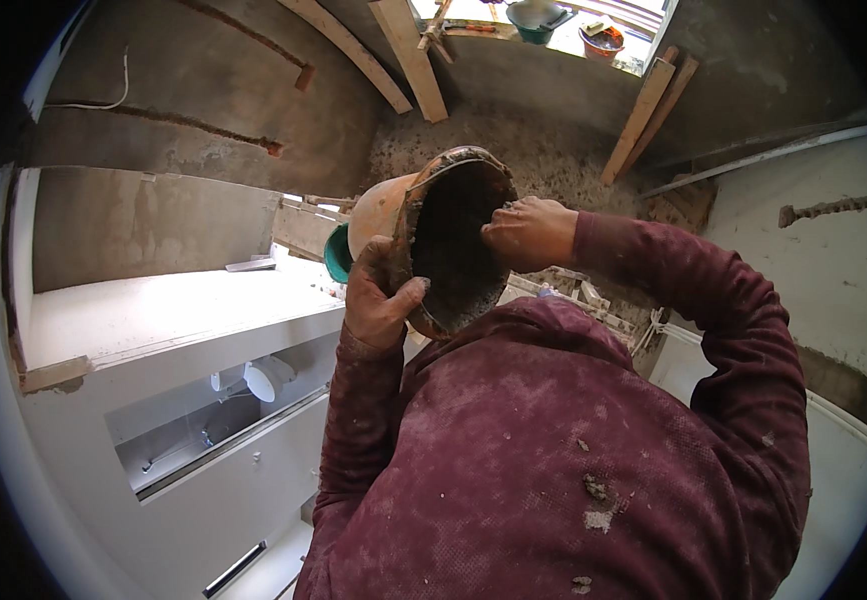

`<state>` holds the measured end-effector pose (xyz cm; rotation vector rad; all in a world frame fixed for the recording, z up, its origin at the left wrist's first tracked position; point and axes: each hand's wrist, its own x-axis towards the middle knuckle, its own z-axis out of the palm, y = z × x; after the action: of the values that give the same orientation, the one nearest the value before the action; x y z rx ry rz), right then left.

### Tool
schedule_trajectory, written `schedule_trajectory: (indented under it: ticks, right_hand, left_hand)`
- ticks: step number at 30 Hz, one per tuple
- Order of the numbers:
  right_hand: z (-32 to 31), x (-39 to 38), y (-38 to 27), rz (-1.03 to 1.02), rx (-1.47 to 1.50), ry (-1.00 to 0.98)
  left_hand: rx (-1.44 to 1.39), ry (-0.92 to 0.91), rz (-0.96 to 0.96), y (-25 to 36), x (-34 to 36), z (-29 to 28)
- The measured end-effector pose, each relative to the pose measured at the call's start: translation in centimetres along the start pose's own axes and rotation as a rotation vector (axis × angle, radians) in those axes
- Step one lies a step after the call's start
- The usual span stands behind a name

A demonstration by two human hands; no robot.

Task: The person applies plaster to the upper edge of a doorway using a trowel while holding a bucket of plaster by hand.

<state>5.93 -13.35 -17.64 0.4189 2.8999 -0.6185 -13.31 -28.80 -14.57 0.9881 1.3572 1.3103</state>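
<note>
An orange bucket, crusted with grey mortar, is held tilted in front of my chest with its mouth turned toward me. Its dark inside is coated with mortar. The fingers of my left hand grip the bucket's left side, and the thumb lies over the rim. At the right side of the mouth, my right hand is closed in a fist. Whatever it holds is hidden by the fingers and the dark inside.
A green bucket stands just behind the orange one. Wooden planks and more boards lean at the far wall. Two mortar-stained tubs, one green and one orange, sit by the window. A white wall with a recess is at left.
</note>
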Motion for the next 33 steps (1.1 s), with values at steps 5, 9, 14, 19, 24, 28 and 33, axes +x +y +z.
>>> schedule_trajectory:
  ticks: [5,9,14,19,24,28,33]
  right_hand:
    - [-1.1,-0.6,-0.6,-0.059,0.049,0.017]
    - [-0.8,-0.7,-0.1,-0.184,0.167,0.035]
    - [-3.3,-2.2,0.3,-0.330,0.315,-0.001]
    - [-9.2,-3.0,-1.5,-0.199,0.288,-0.116]
    - [-14.4,-2.4,-0.1,-0.403,0.154,0.093]
    - [-24.1,-2.8,-8.3,-0.214,-0.210,0.024]
    - [-32.2,-1.8,-11.4,-0.377,-0.298,0.215]
  left_hand:
    - [-0.091,0.010,0.027,-0.3,-0.6,0.3]
    - [-0.066,0.051,0.080,-0.5,-1.1,0.0]
    - [-0.071,0.340,0.212,-1.6,-1.8,-1.4]
    - [-0.260,0.619,0.319,-1.0,-4.1,-4.5]
    - [-0.258,0.802,0.310,-4.6,-2.3,-8.1]
    - [-0.322,0.851,0.491,0.6,-2.4,-9.4]
    - [-0.353,0.856,0.593,5.7,0.9,-12.0]
